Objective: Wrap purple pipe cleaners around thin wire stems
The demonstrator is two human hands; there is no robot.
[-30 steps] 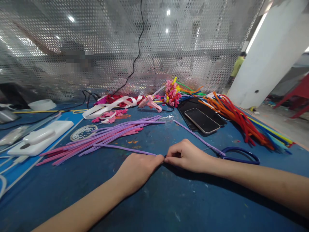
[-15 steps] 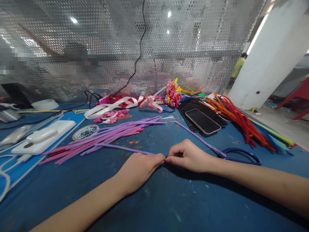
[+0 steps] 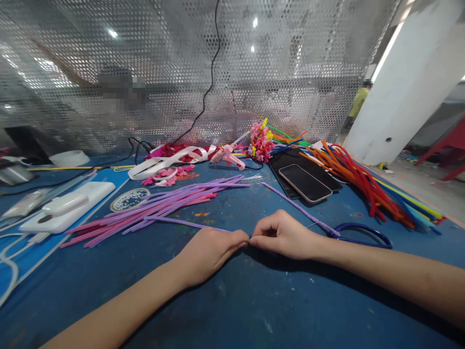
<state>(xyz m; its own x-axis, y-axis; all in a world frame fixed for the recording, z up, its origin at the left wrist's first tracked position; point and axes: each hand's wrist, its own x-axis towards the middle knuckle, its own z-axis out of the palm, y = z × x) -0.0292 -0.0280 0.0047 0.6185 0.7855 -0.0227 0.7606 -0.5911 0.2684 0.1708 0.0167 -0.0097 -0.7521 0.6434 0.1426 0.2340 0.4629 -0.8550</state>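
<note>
My left hand (image 3: 210, 252) is closed, palm down, on a purple pipe cleaner (image 3: 185, 223) that runs off to the left towards a bundle. Fingertip to fingertip with it, my right hand (image 3: 281, 235) is pinched; whatever lies between its thumb and forefinger is hidden or too small to make out. A twisted purple pipe cleaner (image 3: 298, 207) slants across the table behind my right wrist, its near end by the dark blue scissors handle (image 3: 363, 232). Purple and pink pipe cleaners (image 3: 156, 203) lie in a loose bundle behind my left hand.
A phone (image 3: 305, 182) lies on a black pad to the right, beside orange, red and blue pipe cleaners (image 3: 366, 184). Farther back are a pink glue gun (image 3: 228, 156), white ribbon (image 3: 167, 160) and a pink flower bunch (image 3: 260, 140). A white power strip (image 3: 69, 208) sits left.
My left hand has shifted very slightly. My right hand and the things on the table stay where they were.
</note>
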